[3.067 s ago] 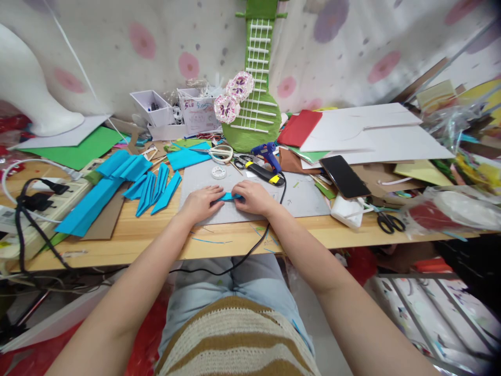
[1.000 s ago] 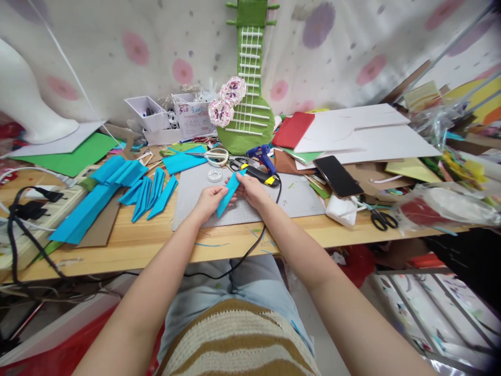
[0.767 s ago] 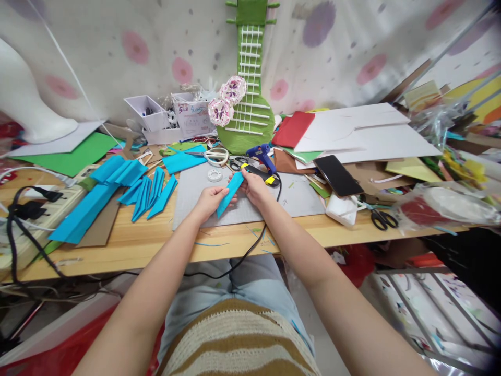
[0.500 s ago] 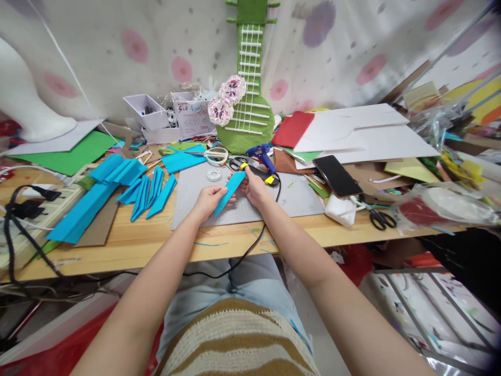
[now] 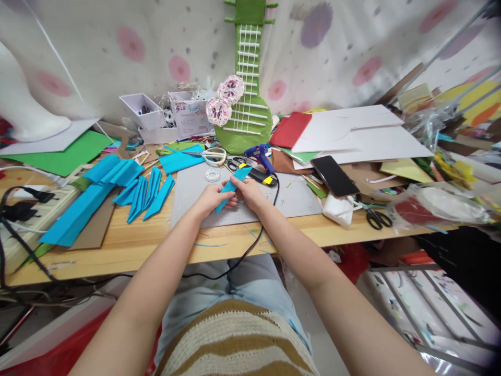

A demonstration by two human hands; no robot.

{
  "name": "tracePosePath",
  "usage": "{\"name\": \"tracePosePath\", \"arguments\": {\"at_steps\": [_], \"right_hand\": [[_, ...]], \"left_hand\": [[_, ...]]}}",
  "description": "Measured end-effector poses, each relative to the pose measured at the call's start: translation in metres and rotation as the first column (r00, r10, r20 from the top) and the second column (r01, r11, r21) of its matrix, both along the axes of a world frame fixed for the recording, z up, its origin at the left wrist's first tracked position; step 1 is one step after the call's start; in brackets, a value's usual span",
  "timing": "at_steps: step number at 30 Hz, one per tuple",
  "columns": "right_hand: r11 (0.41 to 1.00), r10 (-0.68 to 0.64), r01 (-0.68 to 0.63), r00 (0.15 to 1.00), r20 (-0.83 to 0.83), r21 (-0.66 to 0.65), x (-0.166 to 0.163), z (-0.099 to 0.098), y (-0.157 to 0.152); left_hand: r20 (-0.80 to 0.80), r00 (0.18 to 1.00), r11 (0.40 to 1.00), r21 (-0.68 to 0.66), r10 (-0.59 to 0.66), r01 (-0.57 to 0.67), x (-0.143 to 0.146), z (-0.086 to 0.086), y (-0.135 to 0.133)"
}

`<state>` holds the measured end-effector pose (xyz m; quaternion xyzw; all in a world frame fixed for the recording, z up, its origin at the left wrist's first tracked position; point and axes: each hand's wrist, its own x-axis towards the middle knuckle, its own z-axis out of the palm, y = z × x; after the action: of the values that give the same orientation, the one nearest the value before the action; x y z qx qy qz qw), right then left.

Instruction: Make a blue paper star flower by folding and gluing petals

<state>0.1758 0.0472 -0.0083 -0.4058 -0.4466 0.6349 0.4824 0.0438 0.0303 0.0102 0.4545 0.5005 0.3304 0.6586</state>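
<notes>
Between my two hands is a blue paper strip (image 5: 241, 173), tilted with its upper end to the right. My left hand (image 5: 214, 200) pinches its lower part, and my right hand (image 5: 249, 191) grips it near the middle; both are closed on it. Beneath them lies a grey cutting mat (image 5: 188, 203). Just beyond my right hand are a yellow-and-black utility knife (image 5: 261, 177) and a blue glue gun (image 5: 261, 155). Several folded blue paper strips (image 5: 144, 196) lie to the left, beside a longer blue folded piece (image 5: 78, 214).
A green guitar-shaped craft piece (image 5: 250, 117) stands at the back. White-handled scissors (image 5: 214, 155), a black phone (image 5: 335, 176) and black scissors (image 5: 378, 219) lie on the table. A power strip (image 5: 23, 230) sits at the left edge, and a black cord (image 5: 250, 249) hangs over the front.
My hands have come closer together on the blue paper strip. My right hand has moved down along it, uncovering its upper end. The view has shifted slightly.
</notes>
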Motion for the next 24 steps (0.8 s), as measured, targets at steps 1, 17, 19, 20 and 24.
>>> {"name": "tracePosePath", "arguments": {"at_steps": [1,17,19,20,24], "right_hand": [[1.0,-0.022,0.022,1.0,0.0,0.008,0.0,0.0,0.0],[0.97,-0.222,0.209,0.969,-0.104,-0.121,0.003,0.007,0.004],[0.971,-0.22,0.207,0.969,-0.112,-0.118,0.004,0.007,0.004],[0.972,-0.219,0.206,0.969,-0.112,-0.116,0.004,0.007,0.004],[0.975,-0.209,0.199,0.971,-0.117,-0.097,0.007,0.006,0.005]], "left_hand": [[-0.002,1.0,1.0,-0.004,-0.01,0.01,-0.001,0.001,0.0],[0.26,0.882,0.915,0.02,-0.393,0.402,-0.034,-0.008,0.009],[0.285,0.867,0.908,0.03,-0.408,0.418,-0.037,-0.007,0.008],[0.293,0.863,0.907,0.042,-0.411,0.418,-0.038,-0.006,0.008],[0.308,0.867,0.919,0.077,-0.39,0.386,-0.036,-0.004,0.005]]}}
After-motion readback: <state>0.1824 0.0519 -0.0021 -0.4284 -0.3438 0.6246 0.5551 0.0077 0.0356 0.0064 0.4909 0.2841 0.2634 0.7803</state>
